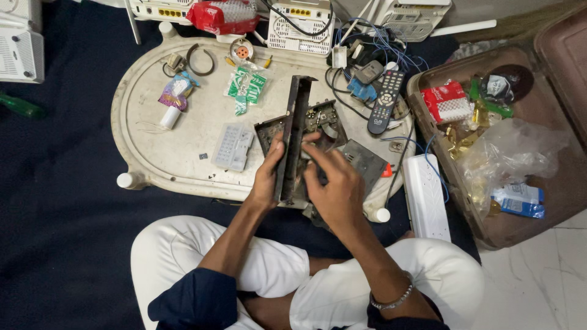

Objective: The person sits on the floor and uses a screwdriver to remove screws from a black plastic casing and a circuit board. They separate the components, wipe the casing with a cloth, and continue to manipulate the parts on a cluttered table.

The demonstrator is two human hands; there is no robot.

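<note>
Hands [306,177] on dark metal chassis [293,131]

Black remote [385,101] beside cable tangle [367,58]; white power strip [425,198]; open suitcase [550,226] holding packets.

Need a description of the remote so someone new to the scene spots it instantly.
Start at the white oval tray on the dark floor cloth and go to its far right edge, beside the open brown suitcase. The remote lies there lengthwise, next to a tangle of cables. It is the only long black slab with rows of small buttons; the white power strip nearer the person is plain.
</note>
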